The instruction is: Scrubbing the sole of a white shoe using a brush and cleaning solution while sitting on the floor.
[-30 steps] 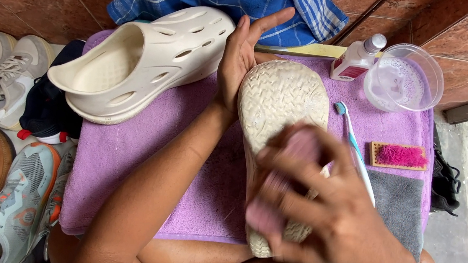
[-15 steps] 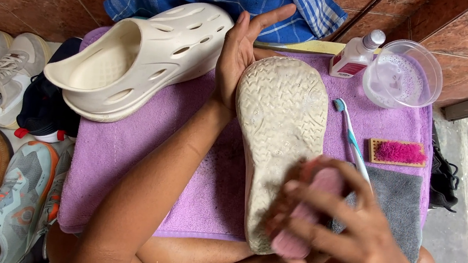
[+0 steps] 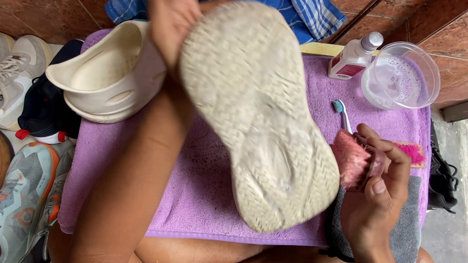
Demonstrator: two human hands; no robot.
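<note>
Shoe point(image 3: 259, 117) raised, ridged sole up, left hand point(image 3: 171, 11) fingers gripping; right hand point(image 3: 377, 197) clasps pink bristle brush point(image 3: 355, 161).

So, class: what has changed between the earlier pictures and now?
The left hand has lifted the shoe off the towel, sole toward the camera. The right hand has drawn the brush off the sole to the right. Unchanged: both grips, clog, toothbrush, bottle, bowl.
</note>
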